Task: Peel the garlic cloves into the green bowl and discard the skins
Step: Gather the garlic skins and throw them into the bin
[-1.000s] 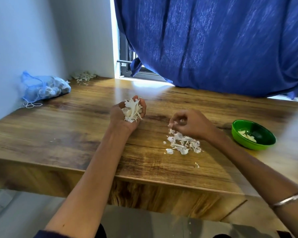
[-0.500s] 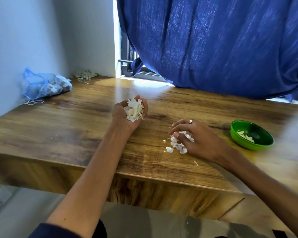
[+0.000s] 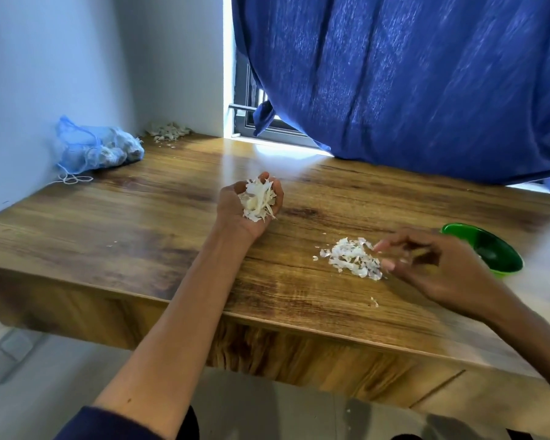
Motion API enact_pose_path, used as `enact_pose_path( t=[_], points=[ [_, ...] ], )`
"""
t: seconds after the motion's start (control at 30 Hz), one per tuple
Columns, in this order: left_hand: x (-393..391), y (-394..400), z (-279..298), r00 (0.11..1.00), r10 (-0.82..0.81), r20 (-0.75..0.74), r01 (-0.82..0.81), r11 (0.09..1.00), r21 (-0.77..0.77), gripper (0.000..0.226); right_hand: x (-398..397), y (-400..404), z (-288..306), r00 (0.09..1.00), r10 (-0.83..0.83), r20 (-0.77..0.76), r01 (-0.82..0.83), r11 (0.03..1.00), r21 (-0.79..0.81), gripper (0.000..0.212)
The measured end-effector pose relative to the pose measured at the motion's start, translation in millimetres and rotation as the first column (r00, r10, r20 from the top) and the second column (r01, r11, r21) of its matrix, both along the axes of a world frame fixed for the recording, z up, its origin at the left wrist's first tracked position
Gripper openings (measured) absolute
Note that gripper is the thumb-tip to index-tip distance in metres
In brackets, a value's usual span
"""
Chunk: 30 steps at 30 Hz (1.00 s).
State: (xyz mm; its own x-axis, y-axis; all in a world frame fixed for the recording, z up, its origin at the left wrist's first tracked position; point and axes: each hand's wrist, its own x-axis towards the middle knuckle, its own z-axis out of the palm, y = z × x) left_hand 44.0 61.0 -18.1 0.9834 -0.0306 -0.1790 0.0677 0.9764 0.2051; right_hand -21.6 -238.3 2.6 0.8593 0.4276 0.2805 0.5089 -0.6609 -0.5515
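- Left hand (image 3: 250, 204): centre of frame, palm up, fingers cupped round a heap of skins (image 3: 258, 201); raised just over the table (image 3: 140, 223).
- Right hand (image 3: 426, 265): lower right, motion-blurred, fingers loosely bent and spread; nothing visibly held, though blur leaves a small pinch uncertain.
- Pile (image 3: 353, 257): loose skins flat on the table, right of centre; irregular patch, its longer run going from upper left to lower right.
- Key relation: the pile lies directly left of the right fingertips, its near edge just beside them; the right hand is much the nearer. The left hand sits well apart, up and left of the pile.
- Stray flake (image 3: 374, 302): below the pile, near the front edge.
- Bowl (image 3: 486, 249): green, right edge of frame, partly behind the right hand; contents not legible here.
- Mesh bag (image 3: 92, 147): blue, upper left against the wall, bulbs inside.
- Second skin heap (image 3: 169, 131): far corner beside the bag.
- Curtain (image 3: 410, 84): blue, upper right.
- Judgement: skin collection stage; the likely next move is a leftward rake or pinch at the pile, then transfer to the cupped left palm.
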Motion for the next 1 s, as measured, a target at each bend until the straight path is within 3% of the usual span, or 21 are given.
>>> enact_pose_path(
  t=[0.17, 0.33, 0.53, 0.63, 0.73, 0.93, 1.0],
  points=[
    [3.6, 0.2, -0.7, 1.000, 0.003, -0.015, -0.003, 1.000, 0.026, 0.037, -4.5, 1.9, -16.3, 0.990, -0.033, -0.140, 0.000, 0.973, -0.230, 0.055],
    [3.2, -4.8, -0.9, 1.000, 0.000, -0.014, 0.000, 0.999, 0.040, 0.038, 18.6, 21.6, -21.9, 0.992, -0.125, -0.001, 0.124, 0.980, -0.156, 0.051],
    [1.3, -26.7, -0.7, 0.998, -0.068, 0.004, 0.067, 0.996, 0.056, 0.036, 30.7, 24.8, 0.3, 0.992, -0.097, -0.078, 0.078, 0.975, -0.209, 0.054],
    [4.5, -40.1, -0.5, 0.995, -0.100, -0.022, 0.101, 0.994, 0.033, 0.037, 30.7, 36.5, -6.1, 0.987, -0.077, -0.137, 0.033, 0.953, -0.302, 0.069],
    [4.7, -53.3, -1.2, 0.993, -0.113, -0.027, 0.113, 0.993, 0.027, 0.033, 28.7, 58.1, -22.6, 0.987, -0.051, -0.152, 0.008, 0.964, -0.267, 0.078],
    [4.4, -59.4, -0.4, 0.994, -0.108, -0.002, 0.108, 0.993, 0.049, 0.029, 31.1, 59.8, -22.5, 0.996, 0.008, -0.087, -0.026, 0.977, -0.210, 0.027],
    [4.4, -61.3, -1.0, 0.993, -0.114, -0.010, 0.115, 0.991, 0.073, 0.030, 33.5, 50.3, -20.3, 0.998, -0.008, -0.057, -0.003, 0.980, -0.199, 0.022]
  ],
)
